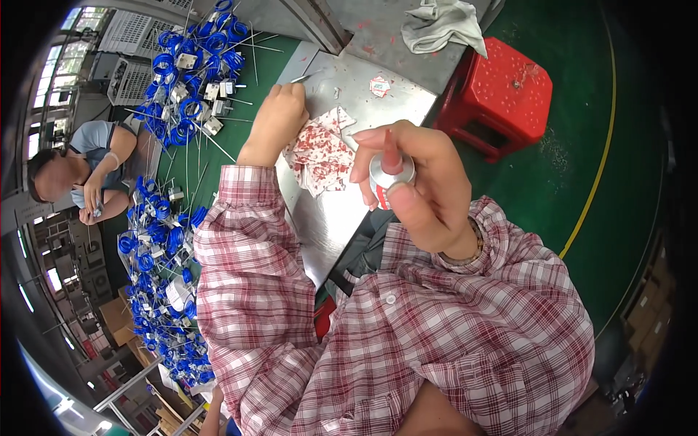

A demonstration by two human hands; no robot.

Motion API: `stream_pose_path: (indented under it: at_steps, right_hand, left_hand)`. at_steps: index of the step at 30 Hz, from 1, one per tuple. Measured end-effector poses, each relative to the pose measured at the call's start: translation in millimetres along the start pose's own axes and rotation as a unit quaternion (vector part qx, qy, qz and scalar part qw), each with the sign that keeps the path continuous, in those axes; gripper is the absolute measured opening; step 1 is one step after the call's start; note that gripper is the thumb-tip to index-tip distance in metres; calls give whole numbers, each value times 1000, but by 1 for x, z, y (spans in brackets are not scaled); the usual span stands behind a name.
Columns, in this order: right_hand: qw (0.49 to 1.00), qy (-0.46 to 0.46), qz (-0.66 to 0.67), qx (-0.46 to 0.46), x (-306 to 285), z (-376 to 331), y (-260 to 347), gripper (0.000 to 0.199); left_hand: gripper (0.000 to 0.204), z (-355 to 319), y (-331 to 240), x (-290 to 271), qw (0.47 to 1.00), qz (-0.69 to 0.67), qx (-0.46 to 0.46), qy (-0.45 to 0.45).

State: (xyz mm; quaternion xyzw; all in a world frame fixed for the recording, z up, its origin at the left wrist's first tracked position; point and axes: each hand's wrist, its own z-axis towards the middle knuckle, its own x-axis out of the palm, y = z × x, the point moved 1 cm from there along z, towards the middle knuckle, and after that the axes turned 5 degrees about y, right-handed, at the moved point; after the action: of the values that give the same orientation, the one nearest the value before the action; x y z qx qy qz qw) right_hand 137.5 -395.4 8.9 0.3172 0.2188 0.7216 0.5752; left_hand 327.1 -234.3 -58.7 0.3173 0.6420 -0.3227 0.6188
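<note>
Hands apart: right hand (pixel 442 190) clamped around the red-nozzled tube (pixel 390 168), raised right of the red-spotted cloth (pixel 320 154); left hand (pixel 279 116) beside that cloth, its grip hidden. Best kept upright, gently squeezed.

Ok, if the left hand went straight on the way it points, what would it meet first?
First the thin pointed metal piece, unless the left hand holds it; then, probably, the metal post, though depth is unclear.

A factory workshop: blue coils (pixel 175 240) heaped at nine o'clock, metal bench (pixel 408 103) at twelve, yellow-lined green floor (pixel 578 138) at three.
</note>
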Motion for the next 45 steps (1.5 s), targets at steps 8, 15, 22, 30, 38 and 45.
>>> stream_pose_path:
  at_steps: [8,15,22,30,38,45]
  right_hand:
    - [999,24,-22,-17,9,-2,6,27]
    - [995,57,-5,75,36,0,11,29]
    - [988,113,-29,105,64,-5,18,19]
    - [983,158,-54,80,91,-16,22,17]
    - [977,190,-92,22,96,-18,21,17]
    - [963,232,-136,16,92,-14,27,17]
  left_hand:
    - [13,-49,-17,-98,829,-511,-157,-165]
    - [27,-117,-83,-145,679,-700,-154,-160]
    - [22,-163,-136,-111,375,-861,-66,-337]
    - [20,-181,-165,-102,324,-860,2,-394]
    - [23,-189,-169,-95,300,-871,24,-389]
    - [26,-190,-165,-99,398,-856,39,-327]
